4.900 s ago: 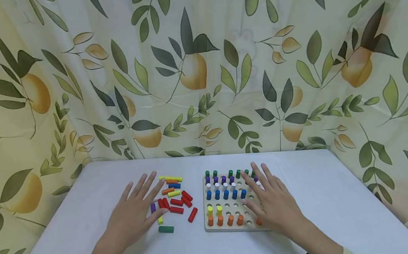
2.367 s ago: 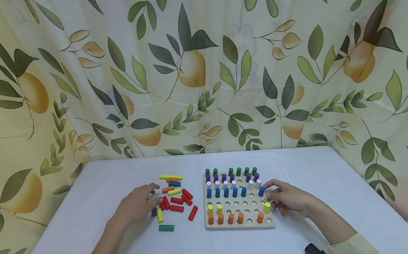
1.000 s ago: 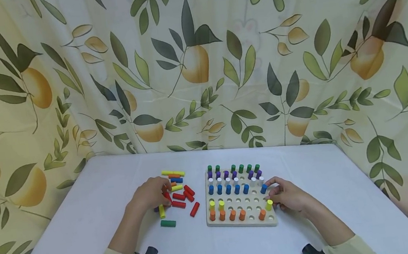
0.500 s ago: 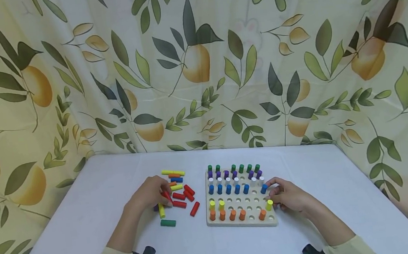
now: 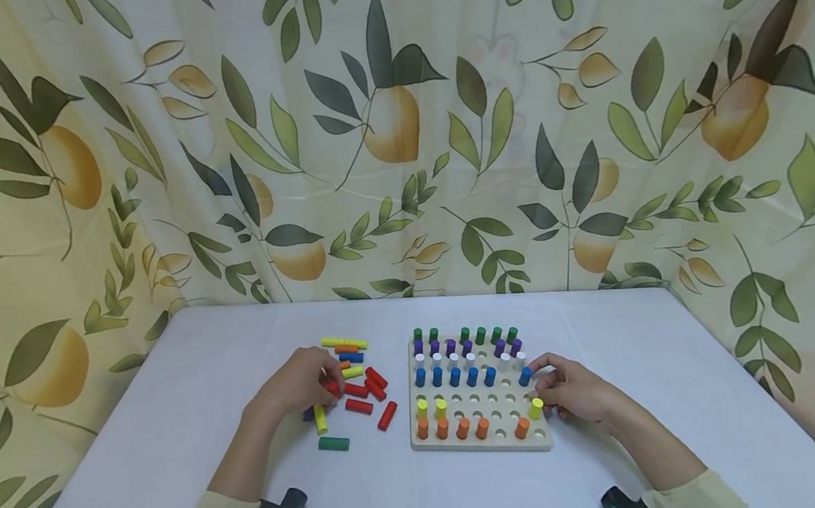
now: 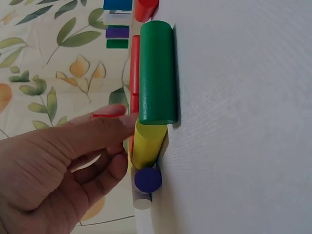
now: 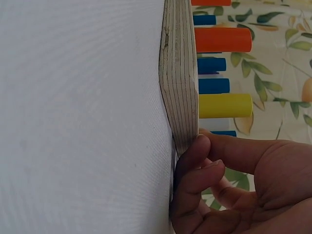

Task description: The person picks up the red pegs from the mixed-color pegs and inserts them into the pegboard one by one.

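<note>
In the head view my left hand (image 5: 301,381) is over a pile of loose pegs. It pinches a red peg (image 6: 108,115), mostly hidden by its fingers in the left wrist view. Close by lie a green peg (image 6: 158,73), a yellow peg (image 6: 149,145) and a purple peg (image 6: 147,180). My right hand (image 5: 578,392) grips the right edge of a wooden pegboard (image 5: 467,442), thumb and curled fingers at its rim in the right wrist view. A yellow peg (image 7: 225,106) and a blue peg (image 5: 525,376) stand in the board beside that hand.
Several red pegs (image 5: 359,406) lie between the left hand and the board. The board bears rows of green, purple, white, blue, yellow and orange pegs, with bare holes among them. A white cloth (image 5: 406,505) covers the table; a patterned curtain (image 5: 402,204) hangs behind.
Both hands were spread flat above the things at first. The right hand moved to the board's right edge and stayed. The left went into the pile and took hold of a red peg.
</note>
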The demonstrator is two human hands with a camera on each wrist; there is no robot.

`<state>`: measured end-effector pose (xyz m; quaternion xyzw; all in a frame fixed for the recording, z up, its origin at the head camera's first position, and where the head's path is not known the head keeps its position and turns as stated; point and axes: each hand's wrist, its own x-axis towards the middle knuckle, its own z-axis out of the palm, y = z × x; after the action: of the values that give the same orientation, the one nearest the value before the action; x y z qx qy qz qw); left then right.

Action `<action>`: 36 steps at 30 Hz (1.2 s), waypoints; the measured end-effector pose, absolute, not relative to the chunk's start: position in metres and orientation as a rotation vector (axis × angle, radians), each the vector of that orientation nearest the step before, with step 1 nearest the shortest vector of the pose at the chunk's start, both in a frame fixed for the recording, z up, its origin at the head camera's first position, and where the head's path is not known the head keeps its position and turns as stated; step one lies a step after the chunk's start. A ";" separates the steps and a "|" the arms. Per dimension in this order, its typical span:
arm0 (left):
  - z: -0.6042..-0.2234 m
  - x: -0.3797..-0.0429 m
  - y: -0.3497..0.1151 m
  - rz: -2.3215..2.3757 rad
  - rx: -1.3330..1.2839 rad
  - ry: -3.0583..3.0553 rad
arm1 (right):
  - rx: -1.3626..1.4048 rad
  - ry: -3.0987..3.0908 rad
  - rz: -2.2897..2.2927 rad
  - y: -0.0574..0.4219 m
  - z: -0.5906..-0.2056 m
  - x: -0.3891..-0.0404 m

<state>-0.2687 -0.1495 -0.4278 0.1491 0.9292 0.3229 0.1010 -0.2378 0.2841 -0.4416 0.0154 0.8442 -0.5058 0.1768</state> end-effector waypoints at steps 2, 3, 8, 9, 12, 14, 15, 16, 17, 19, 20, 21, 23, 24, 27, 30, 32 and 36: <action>-0.428 -0.270 -0.150 0.959 0.470 2.738 | 0.048 2.393 -1.428 0.284 -0.441 -0.238; -0.429 -0.271 -0.150 0.964 0.480 2.736 | 0.051 2.396 -1.427 0.284 -0.441 -0.237; -0.430 -0.273 -0.151 0.992 0.526 2.717 | 0.073 2.400 -1.424 0.283 -0.440 -0.237; -0.431 -0.273 -0.152 0.992 0.533 2.715 | 0.075 2.400 -1.424 0.283 -0.440 -0.237; -0.433 -0.274 -0.153 0.989 0.557 2.708 | 0.075 2.400 -1.425 0.282 -0.439 -0.237; -0.434 -0.276 -0.153 0.984 0.566 2.707 | 0.073 2.401 -1.425 0.282 -0.438 -0.236; -0.435 -0.276 -0.154 0.986 0.568 2.704 | 0.071 2.401 -1.424 0.282 -0.438 -0.236; -0.435 -0.277 -0.154 0.985 0.571 2.703 | 0.071 2.401 -1.425 0.282 -0.437 -0.236; -0.436 -0.277 -0.155 0.985 0.574 2.701 | 0.069 2.400 -1.424 0.282 -0.437 -0.236; -0.436 -0.278 -0.156 0.994 0.575 2.699 | 0.066 2.398 -1.425 0.282 -0.437 -0.236; -0.436 -0.278 -0.156 1.001 0.573 2.700 | 0.065 2.398 -1.425 0.282 -0.437 -0.236; -0.436 -0.278 -0.157 1.006 0.570 2.701 | 0.064 2.399 -1.425 0.282 -0.437 -0.236; -0.436 -0.278 -0.158 1.024 0.563 2.699 | 0.059 2.401 -1.424 0.283 -0.437 -0.236; -0.435 -0.278 -0.158 1.037 0.560 2.695 | 0.057 2.402 -1.425 0.283 -0.437 -0.236; -0.434 -0.277 -0.158 1.074 0.569 2.671 | 0.049 2.403 -1.427 0.283 -0.437 -0.236; -0.434 -0.277 -0.160 1.108 0.590 2.635 | 0.042 2.405 -1.426 0.283 -0.438 -0.235; -0.435 -0.277 -0.160 1.117 0.590 2.622 | 0.040 2.407 -1.425 0.283 -0.439 -0.236; -0.439 -0.276 -0.160 1.109 0.523 2.622 | 0.039 2.407 -1.424 0.283 -0.441 -0.236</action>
<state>-0.2760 -0.1597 -0.4389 0.1793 0.8990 0.3803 0.1230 -0.2358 0.2828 -0.4409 0.0137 0.8477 -0.5017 0.1715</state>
